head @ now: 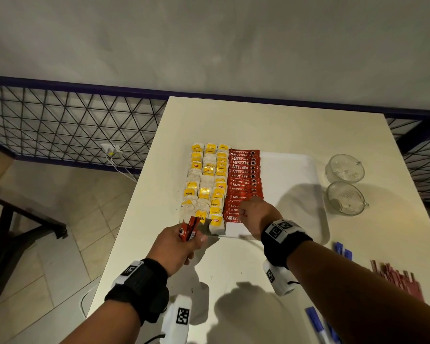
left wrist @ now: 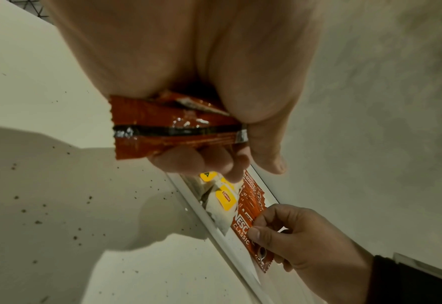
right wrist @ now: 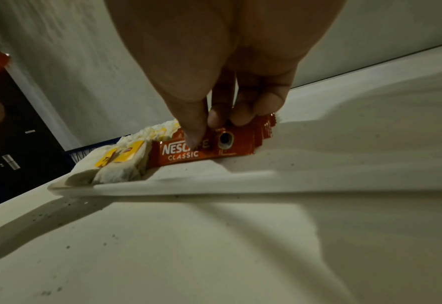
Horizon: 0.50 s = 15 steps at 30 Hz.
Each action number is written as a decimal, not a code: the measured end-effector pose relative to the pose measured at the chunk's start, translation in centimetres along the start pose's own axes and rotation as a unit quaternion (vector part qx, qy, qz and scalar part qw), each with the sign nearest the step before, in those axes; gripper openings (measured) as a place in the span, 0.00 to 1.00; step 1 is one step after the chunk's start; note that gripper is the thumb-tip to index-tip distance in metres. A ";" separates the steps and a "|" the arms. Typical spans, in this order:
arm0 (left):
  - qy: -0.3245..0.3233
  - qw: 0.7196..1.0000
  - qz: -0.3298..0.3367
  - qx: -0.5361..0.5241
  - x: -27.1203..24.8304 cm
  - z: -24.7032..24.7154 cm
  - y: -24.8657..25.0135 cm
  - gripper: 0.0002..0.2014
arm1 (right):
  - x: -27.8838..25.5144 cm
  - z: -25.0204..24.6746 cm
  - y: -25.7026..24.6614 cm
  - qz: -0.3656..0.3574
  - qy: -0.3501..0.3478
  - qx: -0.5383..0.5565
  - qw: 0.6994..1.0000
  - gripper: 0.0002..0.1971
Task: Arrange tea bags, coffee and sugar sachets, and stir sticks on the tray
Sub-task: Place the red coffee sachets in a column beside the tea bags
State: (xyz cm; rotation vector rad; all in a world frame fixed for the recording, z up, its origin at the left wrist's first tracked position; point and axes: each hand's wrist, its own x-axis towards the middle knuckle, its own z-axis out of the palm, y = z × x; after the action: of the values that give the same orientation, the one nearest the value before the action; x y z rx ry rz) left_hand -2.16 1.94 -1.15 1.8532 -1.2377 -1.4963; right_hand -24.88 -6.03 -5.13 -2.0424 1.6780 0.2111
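Observation:
A white tray (head: 291, 175) lies on the table. Three columns of yellow-tagged tea bags (head: 206, 180) fill its left part. Beside them runs a column of overlapping red coffee sachets (head: 243, 180). My right hand (head: 253, 214) is at the near end of that column. Its thumb and fingers pinch the nearest coffee sachet (right wrist: 180, 153), which lies flat on the tray. My left hand (head: 181, 242) hovers just off the tray's near left corner and grips a small bunch of red coffee sachets (left wrist: 173, 131).
Two glass cups (head: 344, 167) (head: 345, 198) stand right of the tray. Blue sachets (head: 343, 252) and a pile of thin red sticks (head: 397, 281) lie at the table's near right. The table's left edge drops to a tiled floor.

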 end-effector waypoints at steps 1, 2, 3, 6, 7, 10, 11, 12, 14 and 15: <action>0.000 1.000 -0.001 0.001 -0.1 0.0 0.0 0.08 | -0.1 0.0 -0.1 -0.002 -0.001 -0.003 1.000 0.12; 0.000 1.000 -0.002 0.000 -0.1 0.0 0.1 0.08 | -0.1 0.0 0.0 -0.004 -0.001 -0.003 1.000 0.13; 0.000 1.000 -0.003 0.000 -0.1 0.0 0.1 0.08 | -0.2 0.1 0.0 -0.006 0.000 -0.004 1.000 0.13; 0.000 1.000 -0.004 0.003 -0.2 0.0 0.3 0.08 | -0.2 0.1 0.0 -0.011 0.003 -0.012 1.000 0.13; 0.001 1.000 -0.004 0.003 -0.2 0.0 0.3 0.08 | -0.2 0.1 0.0 -0.012 0.005 -0.012 1.000 0.13; 0.002 1.000 -0.006 -0.002 -0.3 0.0 0.4 0.08 | -0.2 0.0 -0.1 -0.013 -0.002 -0.016 1.000 0.13; 0.001 1.000 -0.006 -0.005 -0.3 0.1 0.5 0.08 | -0.1 0.0 0.0 -0.016 -0.004 -0.017 1.000 0.13; 0.000 1.000 -0.006 -0.006 -0.4 0.2 0.6 0.08 | -0.2 0.0 0.0 -0.016 -0.002 -0.014 1.000 0.13; -0.001 1.000 -0.006 -0.010 -0.5 0.3 0.7 0.07 | -0.3 -0.1 0.0 -0.012 0.004 -0.008 1.000 0.13; -0.002 1.000 -0.007 -0.013 -0.5 0.3 0.7 0.07 | -0.4 -0.1 0.0 -0.015 0.008 -0.007 1.000 0.13</action>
State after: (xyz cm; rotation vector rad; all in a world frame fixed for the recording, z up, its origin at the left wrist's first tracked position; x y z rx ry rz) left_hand -2.64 2.12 -0.43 1.8466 -1.2032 -1.5164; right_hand -24.96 -5.76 -4.91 -2.0840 1.6581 0.1984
